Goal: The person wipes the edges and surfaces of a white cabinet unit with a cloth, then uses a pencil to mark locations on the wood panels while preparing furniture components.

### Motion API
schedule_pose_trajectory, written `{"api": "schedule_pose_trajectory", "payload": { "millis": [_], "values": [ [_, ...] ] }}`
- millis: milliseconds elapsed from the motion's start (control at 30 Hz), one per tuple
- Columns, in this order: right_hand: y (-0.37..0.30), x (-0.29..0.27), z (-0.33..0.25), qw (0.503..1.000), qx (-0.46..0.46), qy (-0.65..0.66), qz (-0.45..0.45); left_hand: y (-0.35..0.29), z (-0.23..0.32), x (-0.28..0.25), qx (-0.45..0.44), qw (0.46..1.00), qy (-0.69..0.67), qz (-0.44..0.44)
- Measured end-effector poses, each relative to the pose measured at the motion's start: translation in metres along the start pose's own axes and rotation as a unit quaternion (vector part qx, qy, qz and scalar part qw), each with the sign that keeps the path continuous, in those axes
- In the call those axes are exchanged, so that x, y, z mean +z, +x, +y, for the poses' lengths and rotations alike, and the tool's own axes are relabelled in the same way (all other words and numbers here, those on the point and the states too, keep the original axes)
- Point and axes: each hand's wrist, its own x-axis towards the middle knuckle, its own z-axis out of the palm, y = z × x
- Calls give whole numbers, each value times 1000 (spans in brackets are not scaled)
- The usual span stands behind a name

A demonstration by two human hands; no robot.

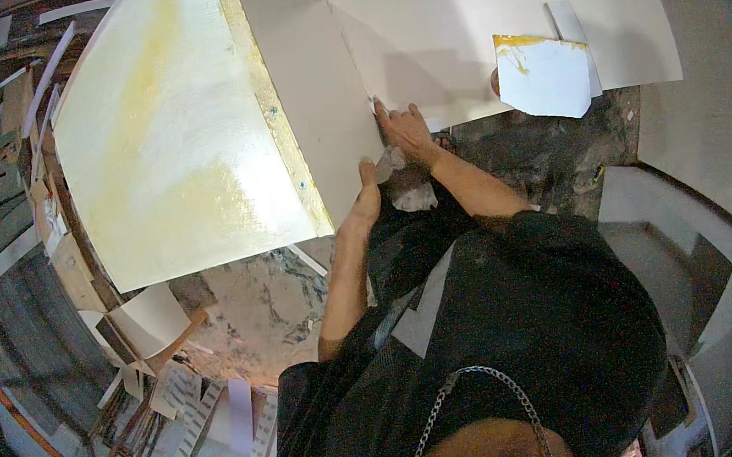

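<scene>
A large pale board box (179, 142) stands in front of me, its top smeared with yellow and its edge strip (272, 111) yellowed and dotted with fastenings. A plain side panel (299, 71) drops from that strip to a flat white board (440, 15). My left hand (364, 201) grips the side panel's near end, thumb upright; its other fingers are mostly hidden. With the index finger stretched out, my right hand (409, 135) touches the seam between side panel and flat board. A small white bit shows at that fingertip. Its other fingers are loosely bent.
A white offcut (545, 80) with a yellow-stained edge lies over a narrow strip (565, 22) on the flat board. Leaning boards (699, 92) stand at the right. Scrap strips (187, 446) and a bent white piece (152, 321) lie at the left, beside the stained floor (261, 307).
</scene>
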Motion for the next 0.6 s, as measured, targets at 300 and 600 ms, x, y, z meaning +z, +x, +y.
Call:
{"api": "schedule_pose_trajectory", "payload": {
  "millis": [300, 600],
  "values": [
    [28, -10, 13, 999, 36, 12, -2, -3, 9, -10, 89, 995, 13, 33],
    [12, -9, 2, 998, 37, 37, -34, -7, 0, -3, 87, 991, -90, 48]
  ]
}}
